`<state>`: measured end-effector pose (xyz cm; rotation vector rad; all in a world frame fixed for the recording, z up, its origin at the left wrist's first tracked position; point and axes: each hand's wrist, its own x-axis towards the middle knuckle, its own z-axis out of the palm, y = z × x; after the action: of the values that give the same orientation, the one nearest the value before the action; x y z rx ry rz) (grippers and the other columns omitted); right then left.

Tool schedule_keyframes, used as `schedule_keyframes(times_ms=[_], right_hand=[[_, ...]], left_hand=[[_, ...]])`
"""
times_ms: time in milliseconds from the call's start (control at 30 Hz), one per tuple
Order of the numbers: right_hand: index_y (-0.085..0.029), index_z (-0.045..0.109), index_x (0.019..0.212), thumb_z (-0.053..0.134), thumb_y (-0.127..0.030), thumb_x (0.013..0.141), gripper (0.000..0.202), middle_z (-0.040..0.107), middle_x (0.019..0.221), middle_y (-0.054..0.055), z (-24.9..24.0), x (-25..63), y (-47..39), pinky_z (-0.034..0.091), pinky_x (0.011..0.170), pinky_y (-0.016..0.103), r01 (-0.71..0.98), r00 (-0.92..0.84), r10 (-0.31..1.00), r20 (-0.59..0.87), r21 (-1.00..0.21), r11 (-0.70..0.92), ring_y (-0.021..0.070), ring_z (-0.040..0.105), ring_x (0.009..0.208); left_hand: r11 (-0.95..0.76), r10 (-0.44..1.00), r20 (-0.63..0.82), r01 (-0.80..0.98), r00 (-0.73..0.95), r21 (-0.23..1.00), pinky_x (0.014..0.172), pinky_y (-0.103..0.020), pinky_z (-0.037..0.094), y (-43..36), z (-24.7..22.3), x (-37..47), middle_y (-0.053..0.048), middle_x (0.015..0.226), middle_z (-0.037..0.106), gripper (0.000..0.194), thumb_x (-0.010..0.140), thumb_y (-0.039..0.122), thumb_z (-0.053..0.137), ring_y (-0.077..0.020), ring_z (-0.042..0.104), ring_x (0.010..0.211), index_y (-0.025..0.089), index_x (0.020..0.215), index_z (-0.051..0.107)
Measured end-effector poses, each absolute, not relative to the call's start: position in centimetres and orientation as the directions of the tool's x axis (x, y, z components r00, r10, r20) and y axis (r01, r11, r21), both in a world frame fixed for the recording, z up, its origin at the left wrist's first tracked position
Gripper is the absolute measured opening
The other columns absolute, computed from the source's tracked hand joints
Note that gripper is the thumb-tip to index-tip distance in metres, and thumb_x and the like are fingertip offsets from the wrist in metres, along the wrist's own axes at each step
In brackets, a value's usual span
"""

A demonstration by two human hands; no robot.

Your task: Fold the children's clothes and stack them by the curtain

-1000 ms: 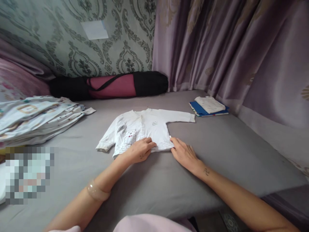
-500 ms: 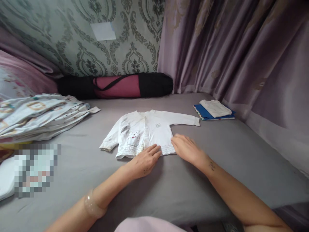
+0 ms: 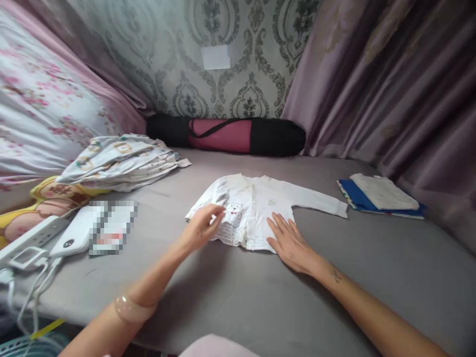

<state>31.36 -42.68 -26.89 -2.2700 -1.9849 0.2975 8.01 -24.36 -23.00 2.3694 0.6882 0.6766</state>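
A small white long-sleeved baby top (image 3: pixel 256 213) lies spread out, front side up, with a bear picture on its left half and its sleeves reaching outwards. My right hand (image 3: pixel 292 243) rests flat on its lower right part, fingers spread. Over the left edge, near the bear picture, my left hand (image 3: pixel 203 228) hovers with fingers bent and a gap between thumb and forefinger. Nothing shows between them. A clear bangle (image 3: pixel 134 310) sits on my left forearm.
Folded clothes (image 3: pixel 383 192) lie at the right and a pile of printed baby clothes (image 3: pixel 122 163) at the left. A black-and-red long bag (image 3: pixel 226 135) lies along the wall. At the left are a power strip (image 3: pixel 35 240), a white device (image 3: pixel 80 228) and cables.
My left hand has left the bottom hem and moved left and up. My right hand has gone from the side edge to lying flat on the top. The view has turned left.
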Motion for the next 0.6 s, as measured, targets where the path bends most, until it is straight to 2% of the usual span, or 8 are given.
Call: schedule_keyframes(times_ms=[100, 167, 267, 467, 600], right_hand=[[-0.018, 0.028, 0.151, 0.028, -0.046, 0.098, 0.059, 0.014, 0.158, 0.010, -25.1, 30.9, -44.6, 0.014, 0.118, 0.046, 0.959, 0.063, 0.984, -0.165, -0.265, -0.106, 0.0225, 0.010, 0.146], [-0.023, 0.035, 0.148, 0.032, -0.047, 0.098, 0.056, 0.019, 0.157, 0.007, -23.5, 30.9, -45.3, 0.017, 0.118, 0.046, 0.944, 0.009, 0.972, -0.236, -0.318, -0.086, 0.0232, 0.017, 0.145], [-0.028, 0.052, 0.137, 0.036, -0.045, 0.097, 0.046, 0.039, 0.150, 0.005, -21.1, 31.3, -44.8, 0.027, 0.114, 0.043, 0.926, -0.018, 0.959, -0.283, -0.367, -0.091, 0.0229, 0.035, 0.138], [-0.024, 0.065, 0.118, 0.040, -0.035, 0.094, 0.037, 0.065, 0.123, 0.005, -19.6, 32.0, -37.3, 0.043, 0.097, 0.032, 0.897, 0.037, 0.997, -0.070, -0.438, -0.064, 0.0214, 0.059, 0.113], [-0.022, 0.070, 0.099, 0.040, -0.030, 0.093, 0.032, 0.072, 0.099, 0.003, -20.4, 31.6, -31.0, 0.045, 0.079, 0.027, 0.870, 0.101, 0.995, -0.001, -0.485, -0.089, 0.0191, 0.064, 0.092]], left_hand=[[-0.541, 0.827, 0.258, 0.581, 0.499, 0.608, 0.070, -0.030, 0.047, -19.4, -24.6, 5.7, -0.007, 0.086, 0.065, 0.022, 0.086, 0.033, 0.050, -0.0189, 0.059, 0.077, 0.017, 0.089, 0.065], [-0.422, 0.893, 0.140, 0.690, 0.427, 0.587, 0.067, -0.031, 0.044, -17.1, -25.3, 4.5, -0.007, 0.079, 0.064, 0.023, 0.081, 0.037, 0.053, -0.0199, 0.058, 0.073, 0.017, 0.084, 0.065], [-0.283, 0.914, -0.055, 0.729, 0.401, 0.623, 0.058, -0.027, 0.038, -15.8, -25.4, 4.0, -0.004, 0.067, 0.061, 0.027, 0.075, 0.044, 0.058, -0.0196, 0.056, 0.066, 0.018, 0.074, 0.064], [-0.134, 0.882, -0.252, 0.724, 0.399, 0.677, 0.049, -0.024, 0.032, -16.3, -24.6, 5.4, 0.000, 0.061, 0.059, 0.035, 0.061, 0.049, 0.067, -0.0160, 0.052, 0.057, 0.018, 0.074, 0.059], [-0.053, 0.822, -0.381, 0.723, 0.423, 0.689, 0.046, -0.023, 0.025, -15.5, -23.9, 5.6, 0.006, 0.050, 0.046, 0.038, 0.054, 0.050, 0.070, -0.0116, 0.041, 0.048, 0.019, 0.069, 0.054]])
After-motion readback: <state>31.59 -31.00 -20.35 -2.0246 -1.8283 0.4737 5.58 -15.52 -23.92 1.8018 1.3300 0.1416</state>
